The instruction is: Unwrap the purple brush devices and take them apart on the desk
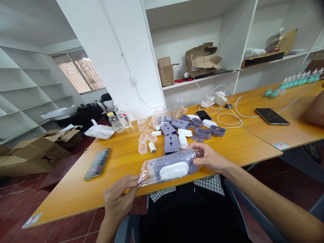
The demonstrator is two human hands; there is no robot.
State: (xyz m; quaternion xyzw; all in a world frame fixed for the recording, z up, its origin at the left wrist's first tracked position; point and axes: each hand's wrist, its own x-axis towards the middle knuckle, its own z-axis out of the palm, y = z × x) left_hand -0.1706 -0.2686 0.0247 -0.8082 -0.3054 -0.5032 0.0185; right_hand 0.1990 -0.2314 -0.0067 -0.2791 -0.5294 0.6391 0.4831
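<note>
Just above the table's front edge, a clear plastic bag (144,178) stretches between my hands. Inside it lies a purple-grey plastic holder (165,160) with a white slotted oval piece (174,171) on its side. My left hand (123,192) pinches the bag's left end. My right hand (206,158) is closed around the right end of the bagged holder, thumb in front. Behind the bag are loose purple parts (171,143), white slotted pieces (182,140), pale pink cups (142,148) and a white roller-like piece (152,147).
The wooden table (121,162) also holds a pixelated object (98,164), two bottles (115,122), a white plastic bag (100,131), a phone (204,115), white cables (229,118) and a tablet (272,116). Teal bottles (301,80) stand at far right, near another person's arm (314,107).
</note>
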